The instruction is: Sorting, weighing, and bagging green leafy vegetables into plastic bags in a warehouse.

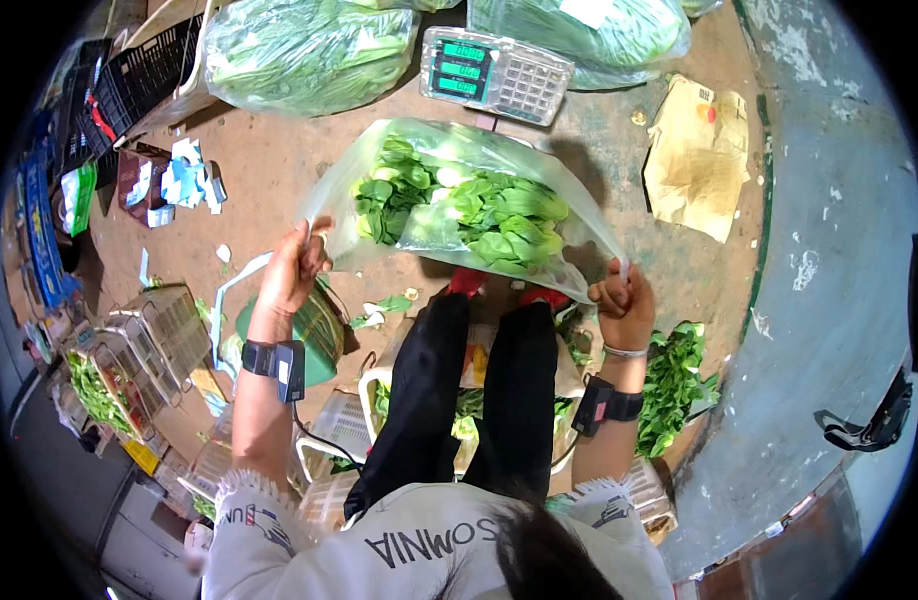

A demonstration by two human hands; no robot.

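A clear plastic bag (336,207) spreads across the middle in front of me. Inside it lie several heads of bok choy (509,215), green leaves with pale stems. At the bag's left edge, my left hand (297,265) is closed with the plastic pinched in its fingers. My right hand (622,300) grips the opposite corner, drawing the film taut on that side. Just beyond the bag stands a digital scale (496,75) with a lit green display and a keypad. Whether the bag rests on the scale's platform is hidden.
Large filled bags of greens (309,55) lie at the far side. A flattened brown paper sack (699,155) is at right. Loose leafy greens (674,390) sit beside my right forearm. Plastic crates (159,340) stand at left, near a green bucket-like container (314,335).
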